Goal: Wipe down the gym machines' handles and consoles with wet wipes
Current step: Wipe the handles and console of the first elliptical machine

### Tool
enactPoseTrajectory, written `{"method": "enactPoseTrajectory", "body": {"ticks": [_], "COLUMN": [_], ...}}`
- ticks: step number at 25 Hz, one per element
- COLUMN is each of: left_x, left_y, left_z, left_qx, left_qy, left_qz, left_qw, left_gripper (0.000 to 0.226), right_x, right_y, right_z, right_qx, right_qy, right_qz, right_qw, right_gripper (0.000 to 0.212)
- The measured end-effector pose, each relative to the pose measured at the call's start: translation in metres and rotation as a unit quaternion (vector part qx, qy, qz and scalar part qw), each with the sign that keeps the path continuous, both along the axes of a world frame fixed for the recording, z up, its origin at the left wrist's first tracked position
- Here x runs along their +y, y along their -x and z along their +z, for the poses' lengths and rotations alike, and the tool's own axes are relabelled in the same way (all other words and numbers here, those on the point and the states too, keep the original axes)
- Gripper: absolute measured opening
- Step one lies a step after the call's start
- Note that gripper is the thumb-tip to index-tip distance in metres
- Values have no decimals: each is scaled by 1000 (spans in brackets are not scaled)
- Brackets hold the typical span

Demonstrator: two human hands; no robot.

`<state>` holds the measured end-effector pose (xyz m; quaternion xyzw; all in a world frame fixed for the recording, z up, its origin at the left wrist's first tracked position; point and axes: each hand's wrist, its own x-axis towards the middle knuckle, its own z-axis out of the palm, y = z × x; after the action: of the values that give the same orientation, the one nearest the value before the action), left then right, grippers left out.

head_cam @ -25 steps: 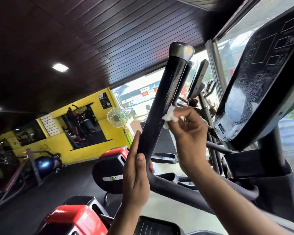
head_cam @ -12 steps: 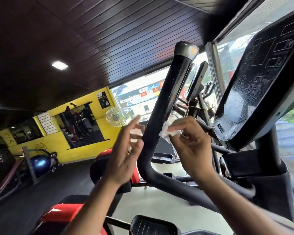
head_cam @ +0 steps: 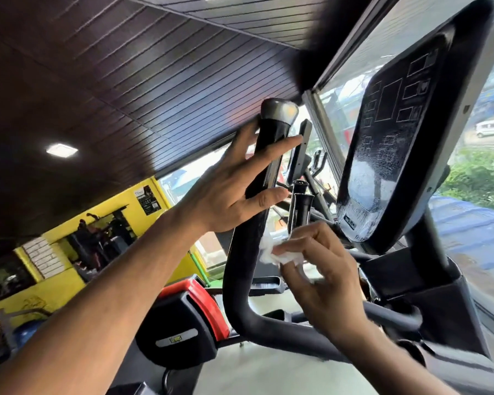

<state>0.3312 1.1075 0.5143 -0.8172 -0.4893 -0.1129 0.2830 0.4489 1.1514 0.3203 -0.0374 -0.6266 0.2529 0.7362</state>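
While the left hand is spreading against the handle, the right hand, at five o'clock, is pinching a wet wipe.

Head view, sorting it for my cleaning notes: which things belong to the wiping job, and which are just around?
In use: wet wipe, right hand, upright handle, left hand, smeared console.
Just around: red-and-black machine, ceiling light, yellow wall.
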Motion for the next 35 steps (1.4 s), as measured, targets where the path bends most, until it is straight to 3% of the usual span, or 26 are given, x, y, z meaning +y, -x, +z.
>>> {"method": "enactPoseTrajectory", "body": {"ticks": [7, 11, 15, 18, 21, 25, 28, 35], "left_x": [9, 10, 14, 13, 8, 3, 0, -7], "left_y": [7, 13, 18, 19, 24, 35, 36, 42], "left_z": [1, -2, -6, -10, -17, -30, -36, -52], "left_qx": [18, 12, -1, -13, -31, -46, -59, -90], "left_qy": [-2, 26, 16, 2, 6, 19, 28, 32], "left_qz": [-39, -78, -111, -121, -137, -158, -163, -169], "left_qw": [999, 997, 994, 993, 990, 986, 984, 981], "left_gripper": [59, 60, 54, 53, 55, 65, 64, 59], "right_x": [-19, -30, -45, -33, -27, -48, -58, -55], "right_y": [35, 40, 37, 26, 28, 47, 43, 36], "right_z": [24, -10, -36, -13, 13, -23, -46, -24], "right_qx": [102, 29, -45, 30, 89, 16, -44, -44], "right_qy": [32, -9, -26, 20, 66, 36, 12, -11], "right_qz": [-32, -62, -2, -24, -25, -54, -45, -99], "right_qw": [994, 998, 999, 999, 994, 998, 998, 994], "right_gripper": [16, 12, 25, 13, 18, 14, 24, 15]}}
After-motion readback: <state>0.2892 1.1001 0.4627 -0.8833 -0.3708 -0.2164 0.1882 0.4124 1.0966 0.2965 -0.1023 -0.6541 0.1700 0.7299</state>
